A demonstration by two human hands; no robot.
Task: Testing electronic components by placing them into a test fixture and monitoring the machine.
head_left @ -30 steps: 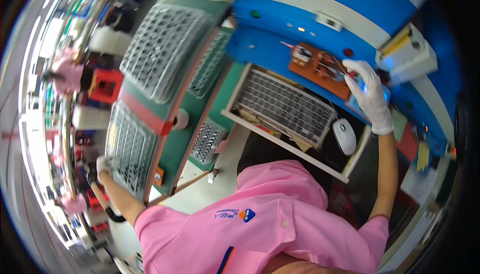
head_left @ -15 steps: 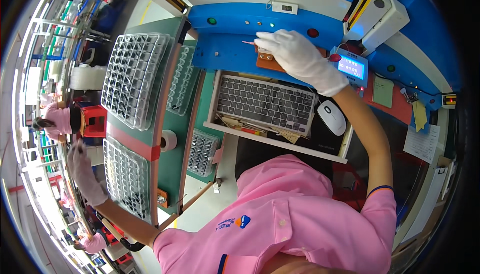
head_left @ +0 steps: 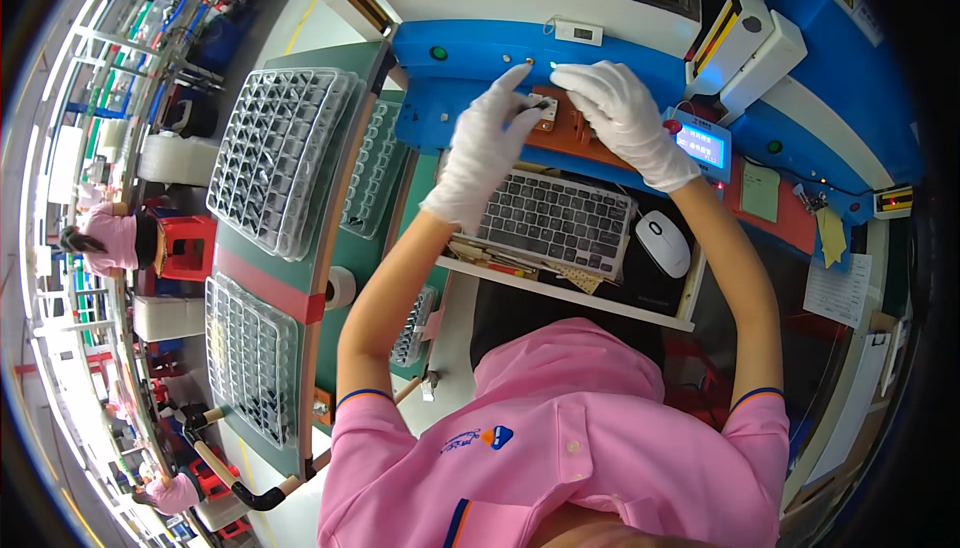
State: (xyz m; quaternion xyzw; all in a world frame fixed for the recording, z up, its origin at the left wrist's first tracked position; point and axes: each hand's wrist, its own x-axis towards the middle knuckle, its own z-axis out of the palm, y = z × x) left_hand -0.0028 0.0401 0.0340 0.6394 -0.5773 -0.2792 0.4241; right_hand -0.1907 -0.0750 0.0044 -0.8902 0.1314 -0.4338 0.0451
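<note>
Head view, looking down on a person in a pink shirt, seated at a blue machine bench. Both arms reach forward, each hand in a white glove. The left hand (head_left: 487,153) has its fingers stretched long and loosely spread, the fingertips touching a small pale part (head_left: 544,110) that sits on an orange fixture plate (head_left: 577,135) at the front of the blue machine (head_left: 470,53). The right hand (head_left: 622,118) lies over the right side of the same plate, fingers curved down and close together, resting on it; whether it grips anything cannot be told. The two hands almost meet above the part.

Just below the plate lies a grey keyboard (head_left: 556,221) on a white shelf, with a white mouse (head_left: 663,243) beside it to the right. A small blue-lit screen (head_left: 703,144) stands just right of the right hand. To the left, well apart, clear plastic compartment trays (head_left: 275,156) lie on a green table (head_left: 345,248). Other workers in pink sit at the far left edge.
</note>
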